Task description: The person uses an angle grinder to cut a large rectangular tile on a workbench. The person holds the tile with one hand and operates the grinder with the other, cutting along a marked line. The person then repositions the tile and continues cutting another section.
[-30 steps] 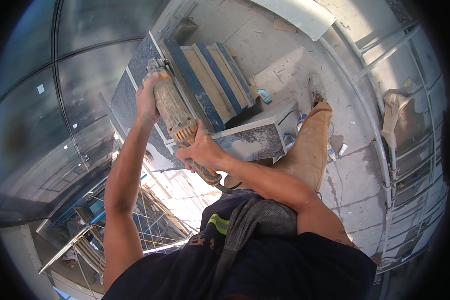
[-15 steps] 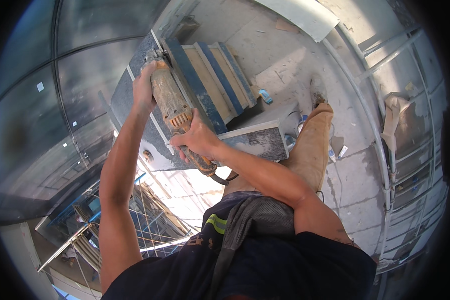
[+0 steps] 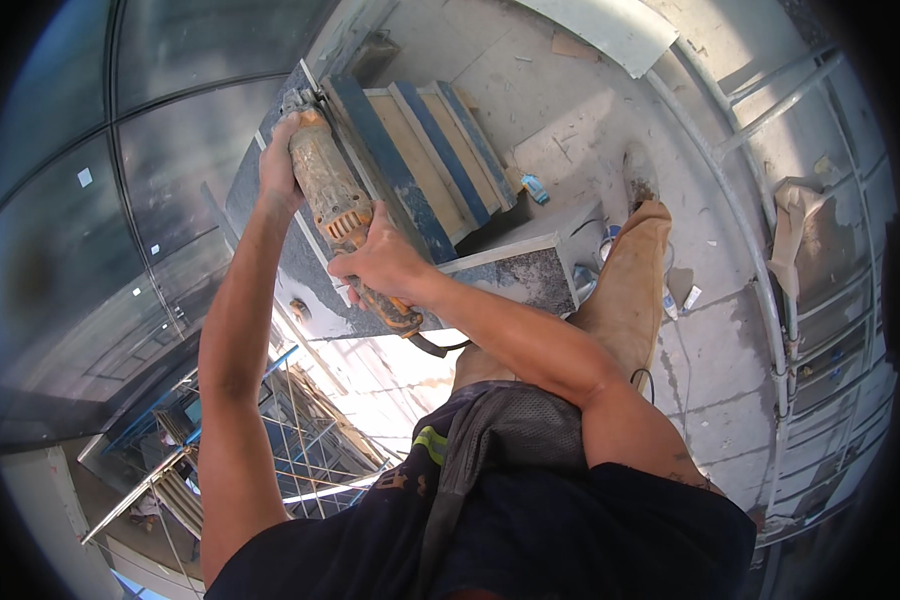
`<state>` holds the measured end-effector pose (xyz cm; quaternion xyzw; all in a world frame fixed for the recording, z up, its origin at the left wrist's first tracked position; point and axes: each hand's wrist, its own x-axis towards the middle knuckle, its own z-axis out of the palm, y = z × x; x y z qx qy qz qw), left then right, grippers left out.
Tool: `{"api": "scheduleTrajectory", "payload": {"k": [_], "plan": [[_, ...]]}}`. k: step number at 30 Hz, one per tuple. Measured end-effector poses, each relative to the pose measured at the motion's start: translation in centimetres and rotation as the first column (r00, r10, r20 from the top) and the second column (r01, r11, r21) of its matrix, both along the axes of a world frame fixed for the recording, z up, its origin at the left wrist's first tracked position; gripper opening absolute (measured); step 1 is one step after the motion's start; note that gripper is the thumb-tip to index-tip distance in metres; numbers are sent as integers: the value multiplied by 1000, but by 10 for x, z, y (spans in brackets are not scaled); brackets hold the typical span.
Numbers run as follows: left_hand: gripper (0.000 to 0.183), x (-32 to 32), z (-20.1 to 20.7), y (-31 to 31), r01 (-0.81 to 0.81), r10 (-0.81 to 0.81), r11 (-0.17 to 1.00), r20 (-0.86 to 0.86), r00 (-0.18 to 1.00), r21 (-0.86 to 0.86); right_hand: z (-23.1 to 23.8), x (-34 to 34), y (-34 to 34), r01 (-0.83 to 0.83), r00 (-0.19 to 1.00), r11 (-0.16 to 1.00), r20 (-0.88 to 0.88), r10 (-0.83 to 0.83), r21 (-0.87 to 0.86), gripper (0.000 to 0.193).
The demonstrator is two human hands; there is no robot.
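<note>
A dusty orange angle grinder [image 3: 328,190] lies lengthwise between my two hands, its cord trailing from the near end. My left hand [image 3: 281,165] is wrapped round its front part, close to the metal head. Around the rear handle, my right hand [image 3: 382,258] is closed. The grinder's head rests at or just above the far end of a dark speckled stone slab [image 3: 315,290] with pale edge strips; whether it touches, I cannot tell. Right beside the tool stand blue-and-tan boards [image 3: 425,160].
Glass panels [image 3: 200,130] rise on the left. A metal railing [image 3: 745,240] curves along the right. On the concrete floor lie a light-blue packet [image 3: 534,189] and a small white box [image 3: 692,297]. Rods and planks [image 3: 290,430] show below at lower left. A stone-faced block [image 3: 515,275] stands by my leg.
The grinder and both my hands have shifted slightly left and toward the far end of the slab. My grip on it stays the same.
</note>
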<state>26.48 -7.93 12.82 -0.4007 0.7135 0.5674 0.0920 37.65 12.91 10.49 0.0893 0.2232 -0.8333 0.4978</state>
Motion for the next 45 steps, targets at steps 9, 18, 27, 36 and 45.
{"api": "scheduleTrajectory", "payload": {"k": [9,18,27,36,45], "plan": [[57,6,4,6,3,-3,1000,13,1000,2,6,5,-3,2,1000,999,19,-2,33,89],[57,9,1,0,37,-37,999,18,999,-12,7,9,-8,-17,1000,998,-16,18,65,88],[56,13,3,9,19,-19,1000,17,1000,-17,10,9,-1,-19,1000,999,-21,20,51,78],[53,29,7,13,41,-41,999,21,999,2,17,26,13,-62,997,995,-33,64,77,86],[53,26,9,12,32,-32,999,41,999,7,6,25,3,-32,999,999,-10,32,36,79]]}}
